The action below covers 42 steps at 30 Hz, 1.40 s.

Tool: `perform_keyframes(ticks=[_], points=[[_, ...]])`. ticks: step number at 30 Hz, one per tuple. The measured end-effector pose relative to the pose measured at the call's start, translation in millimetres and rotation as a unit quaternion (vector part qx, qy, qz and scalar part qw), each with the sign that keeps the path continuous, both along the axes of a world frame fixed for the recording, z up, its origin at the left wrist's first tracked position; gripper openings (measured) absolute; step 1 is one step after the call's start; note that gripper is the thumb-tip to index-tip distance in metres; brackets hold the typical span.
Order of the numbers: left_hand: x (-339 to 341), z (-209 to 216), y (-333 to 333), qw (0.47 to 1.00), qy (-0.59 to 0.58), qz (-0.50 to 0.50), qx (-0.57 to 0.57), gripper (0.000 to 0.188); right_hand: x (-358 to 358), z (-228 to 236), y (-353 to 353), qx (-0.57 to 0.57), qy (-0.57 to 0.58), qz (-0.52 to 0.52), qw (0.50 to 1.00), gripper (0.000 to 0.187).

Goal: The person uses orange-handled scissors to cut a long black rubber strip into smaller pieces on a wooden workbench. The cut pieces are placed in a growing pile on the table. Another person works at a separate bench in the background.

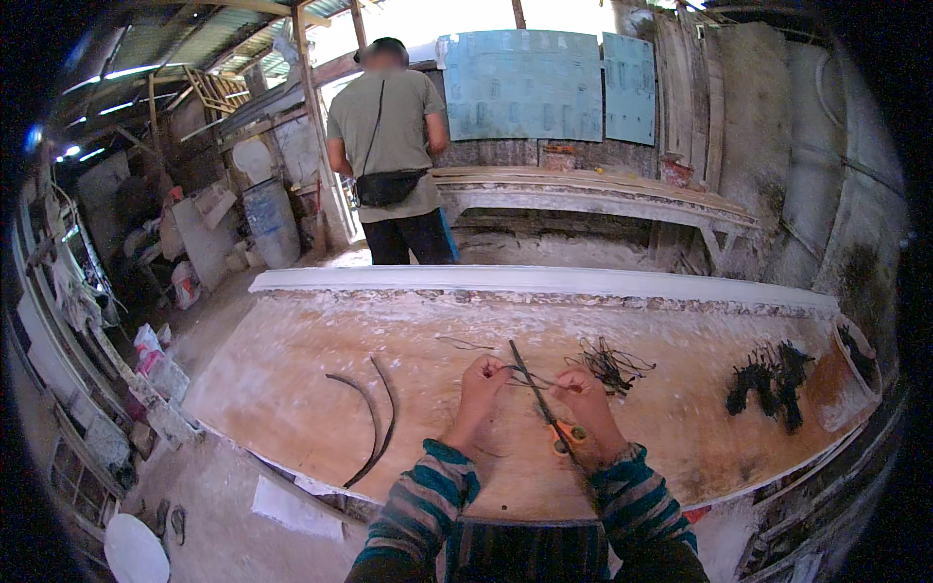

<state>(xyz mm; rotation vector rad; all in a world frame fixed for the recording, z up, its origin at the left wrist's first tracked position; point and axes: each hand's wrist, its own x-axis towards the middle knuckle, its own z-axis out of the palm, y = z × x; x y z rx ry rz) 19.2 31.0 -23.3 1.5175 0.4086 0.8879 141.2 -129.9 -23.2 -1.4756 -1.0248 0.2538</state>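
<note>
My left hand [478, 396] and my right hand [589, 406] are raised over the wooden tabletop, fingers pinched. Between them runs a thin black cord [530, 380], one end in each hand. It crosses a long dark strip [521, 360] that slants toward me; whether it loops round the strip is too small to tell. Orange-handled scissors [567, 439] lie beside my right hand, partly under the strip. Just beyond that hand is a loose heap of thin black cords [612, 365]. Left of my hands lie two curved dark strips [385, 413]; a single thin cord [465, 343] lies farther back.
Black bundles [773, 384] lie at the table's right, beside a container [836, 379] with dark pieces in it. A white raised board [544, 279] edges the far side. Beyond it a person [389, 136] stands facing away, near a long bench [603, 194].
</note>
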Motion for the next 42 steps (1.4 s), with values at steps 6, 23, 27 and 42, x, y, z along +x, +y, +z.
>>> perform_keyframes(ticks=[6,23,27,42], points=[[0,-8,8,0.998,-0.033,0.05,-0.021,0.005,-37,20,-1,0.016,0.141,0.235,0.962,0.007],[9,-29,-19,0.965,0.039,-0.256,-0.039,0.011,15,-12,6,0.047,0.091,-0.025,0.994,0.014],[4,-14,-36,0.949,0.089,-0.302,-0.008,0.012,18,-11,2,0.028,0.059,-0.144,0.987,0.013],[-6,14,-61,0.966,0.103,-0.222,0.081,0.014,21,-17,4,-0.016,-0.184,-0.296,0.937,0.014]])
